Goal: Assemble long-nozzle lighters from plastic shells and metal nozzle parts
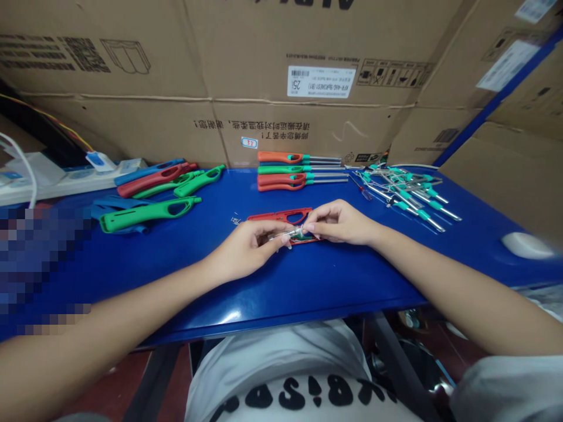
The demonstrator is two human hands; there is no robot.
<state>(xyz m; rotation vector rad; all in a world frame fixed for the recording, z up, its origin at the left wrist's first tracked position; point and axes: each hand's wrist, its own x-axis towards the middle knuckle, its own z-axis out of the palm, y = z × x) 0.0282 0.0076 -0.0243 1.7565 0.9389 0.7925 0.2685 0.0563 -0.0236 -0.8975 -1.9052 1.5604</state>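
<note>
My left hand (246, 246) is closed around a slim silvery metal tube (285, 234), which lies between thumb and fingers. At the tube's right end, my right hand (341, 223) has thumb and forefinger pinched together; whether they grip the tube or a small part at its end is hidden. Just behind and under the fingers lies an opened red lighter casing (275, 214) on the blue table, with small green and wire-like parts partly covered by my hands.
Assembled stick lighters (281, 170) lie stacked behind my hands. Right of them are a screwdriver (364, 192) and a pile of metal lighter tubes (409, 193) with teal collars. Coloured lighter casings (149, 214) and a white power strip (79, 181) lie left. Cardboard (246, 70) walls the back.
</note>
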